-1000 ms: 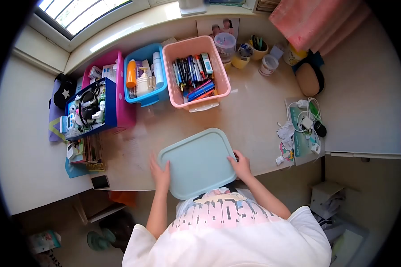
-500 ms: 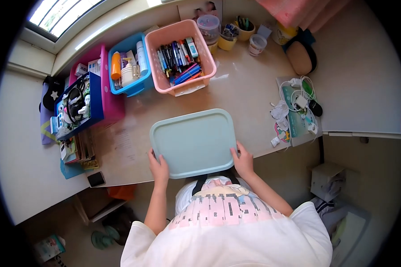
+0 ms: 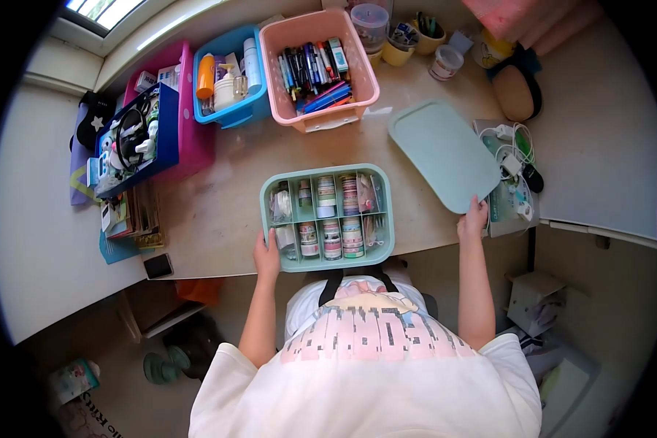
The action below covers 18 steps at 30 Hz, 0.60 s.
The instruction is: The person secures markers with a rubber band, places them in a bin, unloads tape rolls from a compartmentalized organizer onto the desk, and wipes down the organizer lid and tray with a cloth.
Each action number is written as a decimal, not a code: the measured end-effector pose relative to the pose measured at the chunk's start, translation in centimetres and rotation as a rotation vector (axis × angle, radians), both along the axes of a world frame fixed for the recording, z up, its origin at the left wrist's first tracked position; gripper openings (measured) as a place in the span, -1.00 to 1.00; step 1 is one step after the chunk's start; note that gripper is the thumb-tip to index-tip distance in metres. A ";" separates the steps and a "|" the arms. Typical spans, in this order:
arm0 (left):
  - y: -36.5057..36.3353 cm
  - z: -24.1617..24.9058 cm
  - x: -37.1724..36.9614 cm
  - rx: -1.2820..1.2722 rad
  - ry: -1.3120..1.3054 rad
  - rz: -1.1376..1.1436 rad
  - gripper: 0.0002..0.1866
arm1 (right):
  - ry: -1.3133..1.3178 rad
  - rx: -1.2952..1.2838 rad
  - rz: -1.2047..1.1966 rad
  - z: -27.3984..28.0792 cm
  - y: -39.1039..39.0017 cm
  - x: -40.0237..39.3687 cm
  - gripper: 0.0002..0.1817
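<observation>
A mint green storage box with clear-walled compartments sits uncovered at the table's front edge. Stacked rolls of patterned tape fill its middle compartments. Small packets and other little items lie in the outer ones. My left hand grips the box by its left side, fingers partly hidden. Out to the right, my right hand is closed on the near corner of the matching lid. This lid lies tilted beside the box, overlapping the cable area.
Behind stand a pink basket of pens, a blue basket of bottles and a magenta bin with a dark blue box. White cables lie at right. A phone rests near the front left edge.
The lid has come off the box and moved right in my right hand, exposing the compartments. My left hand has stayed at the box's left side.
</observation>
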<state>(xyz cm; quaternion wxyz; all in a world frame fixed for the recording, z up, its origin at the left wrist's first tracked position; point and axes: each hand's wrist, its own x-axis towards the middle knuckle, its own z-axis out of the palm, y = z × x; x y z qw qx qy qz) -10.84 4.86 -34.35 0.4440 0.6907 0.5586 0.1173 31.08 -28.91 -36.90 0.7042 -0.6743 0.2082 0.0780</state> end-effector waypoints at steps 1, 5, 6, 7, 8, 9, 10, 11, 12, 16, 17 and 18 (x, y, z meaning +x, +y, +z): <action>-0.3 0.7 0.3 -0.002 0.003 0.007 -0.61 | 0.003 -0.002 0.007 -1.0 0.3 -0.4 -0.57; -0.9 2.7 1.6 0.140 0.029 0.005 -0.63 | 0.208 0.105 0.011 0.8 4.4 -6.8 -0.40; -0.8 2.9 1.8 0.160 0.076 -0.009 -0.63 | 0.294 -0.083 0.027 0.6 5.1 -9.1 -0.38; -0.6 3.3 1.9 0.158 0.075 -0.011 -0.63 | 0.274 -0.056 0.313 1.7 5.4 -11.8 -0.34; -0.5 3.6 2.0 0.181 0.115 -0.025 -0.63 | 0.323 -0.068 0.495 2.5 6.0 -13.6 -0.36; -0.5 4.0 2.1 0.203 0.154 -0.036 -0.62 | 0.400 -0.013 0.657 3.5 6.6 -14.7 -0.35; -0.5 4.5 2.1 0.199 0.154 -0.033 -0.62 | 0.323 0.088 0.770 4.5 7.3 -15.8 -0.30; -0.3 5.1 2.0 0.155 0.134 -0.051 -0.62 | 0.325 0.085 0.775 5.2 7.7 -16.1 -0.30; -0.2 5.8 1.9 0.113 0.115 -0.068 -0.61 | 0.323 0.103 0.810 5.5 8.0 -16.2 -0.26; 0.5 9.7 1.4 -0.049 0.273 -0.166 -0.64 | 0.342 0.060 0.925 9.4 7.8 -14.7 -0.17; 0.6 10.5 1.2 -0.051 0.273 -0.160 -0.64 | 0.381 0.069 0.981 11.3 7.6 -14.4 -0.15; 0.6 11.0 0.8 -0.131 0.271 -0.181 -0.62 | 0.422 0.026 0.972 12.0 7.0 -14.4 -0.18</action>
